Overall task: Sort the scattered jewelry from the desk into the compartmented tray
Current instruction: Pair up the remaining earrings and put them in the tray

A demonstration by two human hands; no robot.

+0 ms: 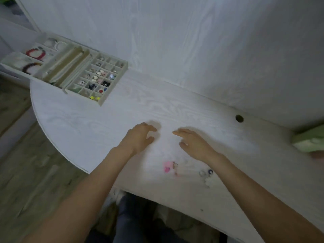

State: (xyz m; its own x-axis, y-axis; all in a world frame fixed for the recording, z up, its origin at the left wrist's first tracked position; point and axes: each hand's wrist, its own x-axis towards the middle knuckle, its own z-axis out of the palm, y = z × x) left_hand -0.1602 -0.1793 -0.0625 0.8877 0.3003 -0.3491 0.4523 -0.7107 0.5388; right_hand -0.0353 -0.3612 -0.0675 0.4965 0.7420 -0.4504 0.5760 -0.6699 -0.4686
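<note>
pink jewelry (168,166) lies on desk (122,116) near both empty hands.

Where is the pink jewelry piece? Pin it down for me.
In the head view, the pink piece lies on the desk near its front edge, just behind the right hand and left of some small rings.

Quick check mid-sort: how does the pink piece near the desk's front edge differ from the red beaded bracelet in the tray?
The pink piece lies loose on the desk, below the right hand; the red beaded bracelet already sits in a large tray compartment. The pink piece is a small, blurred cluster; the bracelet forms a clear open ring and looks bigger. Pale pink against deep red. Neither hand touches either.
</note>
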